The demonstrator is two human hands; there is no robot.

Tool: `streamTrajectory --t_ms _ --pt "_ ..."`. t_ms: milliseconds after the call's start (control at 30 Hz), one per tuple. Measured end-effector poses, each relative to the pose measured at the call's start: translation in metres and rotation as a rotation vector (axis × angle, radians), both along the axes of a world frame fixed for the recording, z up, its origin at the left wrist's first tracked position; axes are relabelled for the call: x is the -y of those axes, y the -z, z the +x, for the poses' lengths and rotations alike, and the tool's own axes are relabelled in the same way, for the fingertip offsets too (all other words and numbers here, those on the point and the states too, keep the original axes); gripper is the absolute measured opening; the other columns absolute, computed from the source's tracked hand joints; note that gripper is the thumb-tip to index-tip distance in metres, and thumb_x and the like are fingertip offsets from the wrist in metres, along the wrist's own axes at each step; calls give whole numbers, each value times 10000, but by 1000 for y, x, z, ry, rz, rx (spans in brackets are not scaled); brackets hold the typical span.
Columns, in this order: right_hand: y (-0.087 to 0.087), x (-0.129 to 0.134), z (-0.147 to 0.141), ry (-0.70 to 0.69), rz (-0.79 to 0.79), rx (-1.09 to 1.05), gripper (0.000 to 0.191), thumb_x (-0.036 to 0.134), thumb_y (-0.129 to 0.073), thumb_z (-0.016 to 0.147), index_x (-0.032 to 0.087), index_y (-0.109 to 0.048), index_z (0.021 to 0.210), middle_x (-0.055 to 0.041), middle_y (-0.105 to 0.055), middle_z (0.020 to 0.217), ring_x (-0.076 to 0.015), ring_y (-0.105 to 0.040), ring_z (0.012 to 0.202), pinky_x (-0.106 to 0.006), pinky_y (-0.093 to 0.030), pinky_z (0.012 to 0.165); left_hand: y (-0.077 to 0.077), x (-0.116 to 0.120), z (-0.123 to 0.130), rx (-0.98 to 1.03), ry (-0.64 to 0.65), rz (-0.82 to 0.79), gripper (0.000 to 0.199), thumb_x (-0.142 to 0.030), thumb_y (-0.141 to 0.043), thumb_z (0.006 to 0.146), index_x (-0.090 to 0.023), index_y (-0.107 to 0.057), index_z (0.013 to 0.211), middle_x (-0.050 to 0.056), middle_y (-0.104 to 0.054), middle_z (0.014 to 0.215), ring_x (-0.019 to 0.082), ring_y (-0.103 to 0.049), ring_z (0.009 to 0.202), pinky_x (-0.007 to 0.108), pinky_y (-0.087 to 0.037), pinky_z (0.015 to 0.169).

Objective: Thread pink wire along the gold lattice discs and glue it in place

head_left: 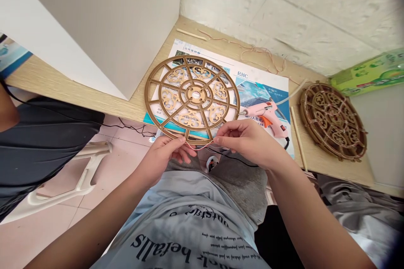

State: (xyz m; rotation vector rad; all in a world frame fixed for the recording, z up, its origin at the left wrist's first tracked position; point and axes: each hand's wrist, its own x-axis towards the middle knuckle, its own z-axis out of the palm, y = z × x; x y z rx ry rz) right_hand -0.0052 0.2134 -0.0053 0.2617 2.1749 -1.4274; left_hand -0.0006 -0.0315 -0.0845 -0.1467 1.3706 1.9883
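My hands hold up a round gold lattice wheel (193, 94) with scrollwork panels, over a printed brochure (263, 82) on the desk. My left hand (160, 162) grips its lower rim. My right hand (243, 141) pinches a thin reddish thread (198, 148), which runs along the rim to my left hand. At the right, a pink glue gun (265, 114) lies on the brochure, just past my right hand. Beyond it sits a brown lattice wheel (333, 121) wound with string.
The light wood desk (63, 77) runs along a textured wall (284, 4). Thin wooden sticks (298, 138) and loose tan cord (259, 53) lie on it. A green box (368, 73) stands at right, a white panel (91, 21) at left. Another person's dark-clothed leg (41, 143) is at left.
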Motion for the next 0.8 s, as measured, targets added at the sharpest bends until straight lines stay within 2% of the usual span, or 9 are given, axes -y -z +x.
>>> streamTrajectory --t_ms 267,600,800 --pt "2 -1 -1 40 -1 -21 217 339 -847 735 132 -790 767 -13 -647 615 -96 -492 553 -223 -335 502 3 0 0 -9 8 -7 435 -536 -750 909 -120 -840 822 134 -810 874 159 -717 678 219 -530 623" --pt "1 -1 3 51 20 -44 223 354 -840 757 137 -793 777 -50 -714 692 -116 -533 572 -242 -382 517 3 0 0 -2 23 2 458 -564 -755 906 -125 -844 812 138 -812 865 157 -712 670 224 -535 633" --pt "9 -3 7 24 47 -141 204 360 -821 820 158 -792 837 -35 -696 704 -124 -533 600 -258 -382 547 5 0 -1 -5 20 8 451 -553 -747 919 -119 -858 871 142 -817 887 162 -723 688 222 -525 632"
